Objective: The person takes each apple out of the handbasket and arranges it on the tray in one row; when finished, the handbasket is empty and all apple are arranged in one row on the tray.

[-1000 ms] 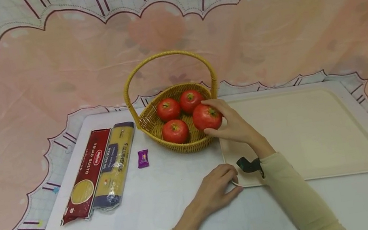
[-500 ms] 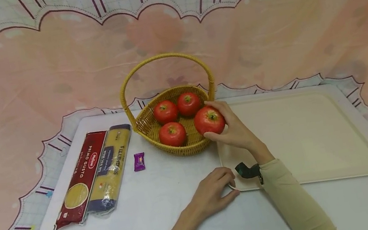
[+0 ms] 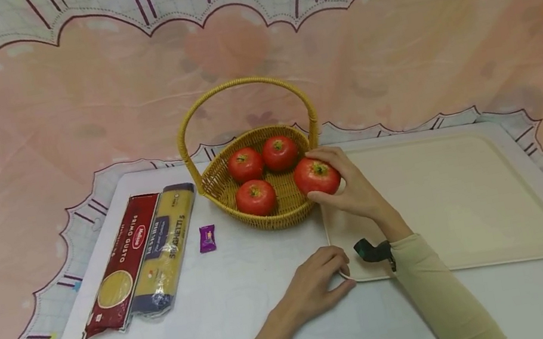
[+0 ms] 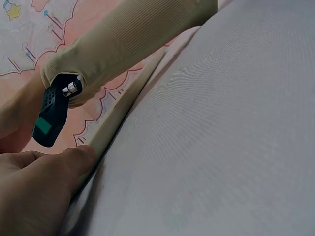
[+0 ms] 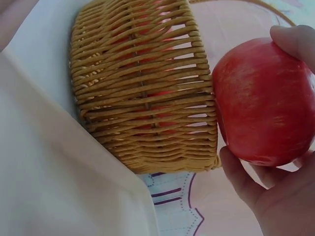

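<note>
My right hand (image 3: 348, 186) grips a red apple (image 3: 316, 176) between thumb and fingers, over the right rim of a yellow wicker basket (image 3: 274, 222). In the right wrist view the held apple (image 5: 266, 103) is up at the rim of the woven basket wall (image 5: 147, 93). Inside the basket sit several more apples, among them one at the front (image 3: 256, 198). My left hand (image 3: 313, 283) holds the near left corner of a cream tray (image 3: 451, 198); in the left wrist view its thumb (image 4: 81, 155) lies against the tray's edge (image 4: 118, 110).
Left of the basket lie a red pasta packet (image 3: 122, 265) and a yellow spaghetti packet (image 3: 165, 249), side by side. A small purple wrapped sweet (image 3: 207, 238) lies between them and the basket. The basket's tall handle (image 3: 240, 82) arches upward. Behind the white table (image 3: 206, 326) hangs a patterned cloth.
My right hand has moved a little to the right with the apple, from inside the basket to over its rim. My left hand stays at the tray's corner.
</note>
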Tool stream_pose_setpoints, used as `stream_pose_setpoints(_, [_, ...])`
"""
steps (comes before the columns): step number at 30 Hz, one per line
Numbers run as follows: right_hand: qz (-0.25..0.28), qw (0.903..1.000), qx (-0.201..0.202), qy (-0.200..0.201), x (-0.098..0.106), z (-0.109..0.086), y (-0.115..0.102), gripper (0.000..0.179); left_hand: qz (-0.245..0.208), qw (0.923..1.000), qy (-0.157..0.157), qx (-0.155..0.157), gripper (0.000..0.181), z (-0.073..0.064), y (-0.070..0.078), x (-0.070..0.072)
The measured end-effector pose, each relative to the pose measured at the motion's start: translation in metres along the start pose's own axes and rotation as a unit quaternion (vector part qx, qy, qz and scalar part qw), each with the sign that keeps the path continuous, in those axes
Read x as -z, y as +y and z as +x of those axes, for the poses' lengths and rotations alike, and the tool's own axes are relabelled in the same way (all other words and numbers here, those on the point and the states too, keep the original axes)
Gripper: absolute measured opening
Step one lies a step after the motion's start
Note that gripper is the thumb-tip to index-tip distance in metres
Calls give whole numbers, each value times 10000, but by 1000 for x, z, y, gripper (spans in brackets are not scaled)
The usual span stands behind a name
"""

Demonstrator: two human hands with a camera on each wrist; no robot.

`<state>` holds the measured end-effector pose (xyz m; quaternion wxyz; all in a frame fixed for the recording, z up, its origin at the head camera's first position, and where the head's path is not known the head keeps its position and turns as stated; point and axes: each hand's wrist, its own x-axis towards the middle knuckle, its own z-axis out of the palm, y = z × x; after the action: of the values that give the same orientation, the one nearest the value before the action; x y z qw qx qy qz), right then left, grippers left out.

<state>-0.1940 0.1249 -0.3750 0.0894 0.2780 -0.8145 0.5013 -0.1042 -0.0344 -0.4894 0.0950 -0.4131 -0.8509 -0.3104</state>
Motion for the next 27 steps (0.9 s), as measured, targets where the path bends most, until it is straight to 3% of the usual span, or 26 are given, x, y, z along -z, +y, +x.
stream_pose_setpoints(9, [146, 9998, -70, 79, 5, -1, 2, 61, -14, 9999, 69, -85, 16, 1, 1, 1])
stream_pose_setpoints(27, [-15, 9990, -268, 352, 15, -4, 10, 61, -5, 10000, -77, 59, 15, 1, 4, 3])
